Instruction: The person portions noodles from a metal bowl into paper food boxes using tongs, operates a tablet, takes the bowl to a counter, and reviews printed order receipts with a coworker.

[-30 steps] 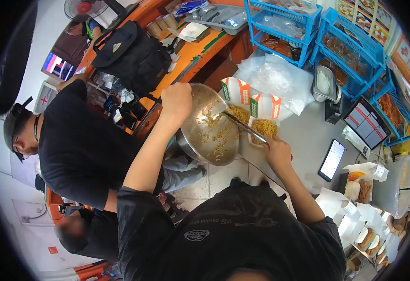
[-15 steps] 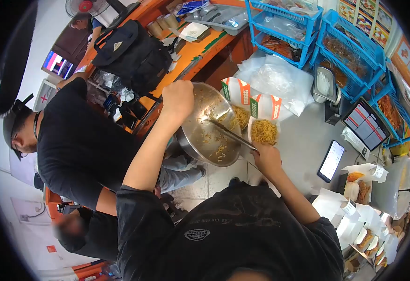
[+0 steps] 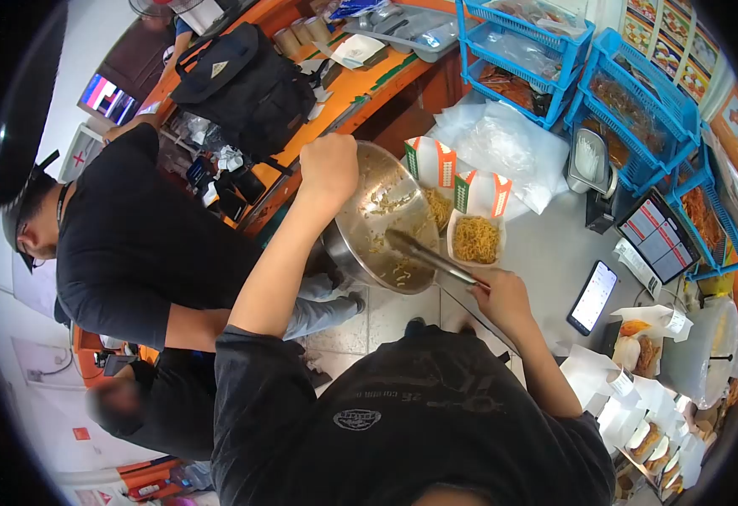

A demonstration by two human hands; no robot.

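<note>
My left hand (image 3: 329,171) is closed on the upper rim of a steel mixing bowl (image 3: 359,221), holding it tilted at the counter's edge. Scraps of noodles and vegetables cling to the bowl's inside. In my right hand (image 3: 502,302) is a pair of metal tongs (image 3: 441,263), whose tips reach into the bowl. Just beyond the tongs stands a paper box (image 3: 489,196) filled with yellow noodles (image 3: 476,239). Beside it is another paper box (image 3: 430,162), with noodles partly hidden behind the bowl's rim.
Plastic bags (image 3: 504,148) lie behind the boxes, before blue stacked baskets (image 3: 521,72). A phone (image 3: 593,297), a tablet (image 3: 658,234) and boxed food (image 3: 651,438) are at right. A co-worker in black (image 3: 150,236) stands close at left, near a black bag (image 3: 242,97).
My right hand and the tongs have shifted slightly right and down; the tong tips stay inside the bowl. My left hand still grips the rim. The whole view has shifted a little.
</note>
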